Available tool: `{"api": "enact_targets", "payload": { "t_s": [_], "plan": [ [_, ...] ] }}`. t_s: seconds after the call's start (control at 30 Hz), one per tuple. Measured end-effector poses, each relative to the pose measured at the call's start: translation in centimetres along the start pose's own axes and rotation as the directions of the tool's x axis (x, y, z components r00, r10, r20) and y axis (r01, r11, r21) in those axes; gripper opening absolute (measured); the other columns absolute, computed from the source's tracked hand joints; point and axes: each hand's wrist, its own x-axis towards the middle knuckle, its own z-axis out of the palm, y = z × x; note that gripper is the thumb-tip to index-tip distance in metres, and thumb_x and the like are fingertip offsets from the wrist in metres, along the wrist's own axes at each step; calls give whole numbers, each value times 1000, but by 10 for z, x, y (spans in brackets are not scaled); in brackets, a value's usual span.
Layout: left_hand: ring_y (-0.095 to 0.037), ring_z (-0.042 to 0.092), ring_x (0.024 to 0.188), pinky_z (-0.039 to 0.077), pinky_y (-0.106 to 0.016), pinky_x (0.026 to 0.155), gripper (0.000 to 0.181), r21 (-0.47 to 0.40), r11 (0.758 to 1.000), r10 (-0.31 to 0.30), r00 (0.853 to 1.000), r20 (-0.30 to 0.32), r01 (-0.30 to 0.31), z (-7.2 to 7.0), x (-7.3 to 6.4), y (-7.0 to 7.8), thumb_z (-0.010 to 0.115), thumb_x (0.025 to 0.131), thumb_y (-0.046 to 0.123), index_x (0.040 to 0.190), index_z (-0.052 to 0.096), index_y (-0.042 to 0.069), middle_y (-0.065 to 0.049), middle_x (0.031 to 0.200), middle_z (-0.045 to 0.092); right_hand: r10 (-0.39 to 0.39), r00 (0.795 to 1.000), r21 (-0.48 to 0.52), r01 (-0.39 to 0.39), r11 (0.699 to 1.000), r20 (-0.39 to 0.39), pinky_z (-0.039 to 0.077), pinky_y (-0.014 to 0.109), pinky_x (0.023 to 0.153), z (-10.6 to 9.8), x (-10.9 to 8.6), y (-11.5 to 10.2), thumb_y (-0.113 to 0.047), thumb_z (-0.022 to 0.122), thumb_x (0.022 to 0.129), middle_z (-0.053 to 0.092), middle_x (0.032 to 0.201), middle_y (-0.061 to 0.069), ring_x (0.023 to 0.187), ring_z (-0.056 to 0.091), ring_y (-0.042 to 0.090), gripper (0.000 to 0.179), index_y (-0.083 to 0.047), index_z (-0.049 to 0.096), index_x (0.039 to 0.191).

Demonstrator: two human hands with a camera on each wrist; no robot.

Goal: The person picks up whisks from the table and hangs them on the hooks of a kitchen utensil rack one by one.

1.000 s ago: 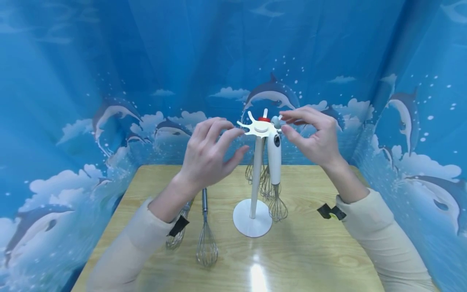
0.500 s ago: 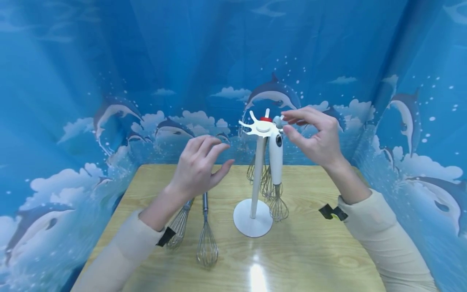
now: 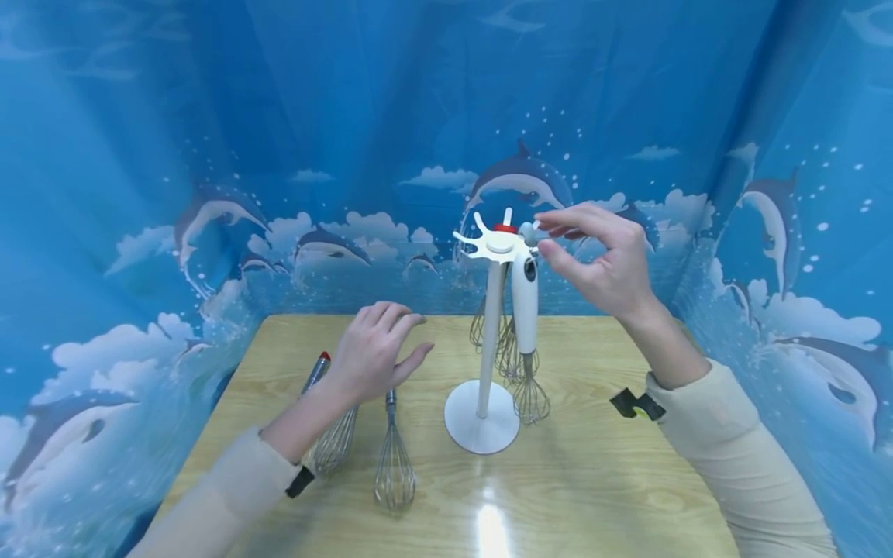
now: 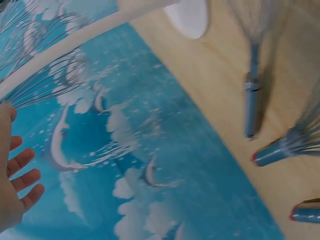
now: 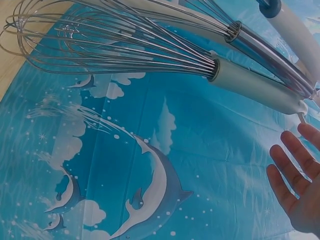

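A white stand (image 3: 483, 325) with spoked hooks on top rises from a round base. From it hang several whisks, a white-handled whisk (image 3: 525, 302) in front. My right hand (image 3: 600, 260) is raised at the stand's right side, thumb and index tips apart beside a hook; its other fingers look straight in the right wrist view. Lower on the left, my left hand (image 3: 373, 349) is over the table with relaxed fingers and nothing in them. Under it lie a whisk with a metal handle (image 3: 395, 465) and a red-ended whisk (image 3: 336, 442), partly hidden by the wrist.
The wooden table (image 3: 600, 480) meets a blue dolphin-print curtain (image 3: 391, 155) at the back and sides. In the left wrist view, another red-ended handle (image 4: 307, 212) lies at the lower right. Hanging wire loops (image 3: 533, 399) reach down beside the stand's base.
My left hand has moved away from the stand's top, down and left toward the whisks on the table. The right hand has stayed beside the hooks.
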Motion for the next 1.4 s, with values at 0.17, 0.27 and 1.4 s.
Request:
{"api": "enact_targets", "payload": {
  "t_s": [0.17, 0.27, 1.4],
  "plan": [
    [-26, 69, 100, 60, -42, 89, 35, 15, 1000, -15, 996, 91, 14, 15, -21, 3, 79, 93, 41, 111, 73, 12, -6, 105, 74, -18, 1000, -9, 18, 1000, 14, 52, 14, 82, 0, 1, 1, -18, 74, 87, 79, 105, 20, 96, 66, -8, 32, -2, 79, 114],
    [-24, 69, 100, 60, -40, 88, 33, 7, 1000, -19, 990, 138, 18, 25, -33, 6, 77, 94, 42, 110, 73, 13, -5, 105, 74, -24, 1000, -14, 25, 1000, 20, 53, 16, 82, -1, 2, 1, -19, 74, 87, 79, 105, 19, 96, 66, -8, 32, -2, 79, 114],
    [-40, 65, 119, 57, -56, 100, 64, 105, 933, -334, 721, 608, 344, 71, -82, -10, 65, 99, 60, 130, 65, 4, -21, 127, 68, -21, 1000, -29, 22, 999, 19, 51, 12, 81, -4, 2, -2, -14, 75, 86, 80, 103, 17, 93, 69, -2, 32, -5, 80, 116]
  ]
}}
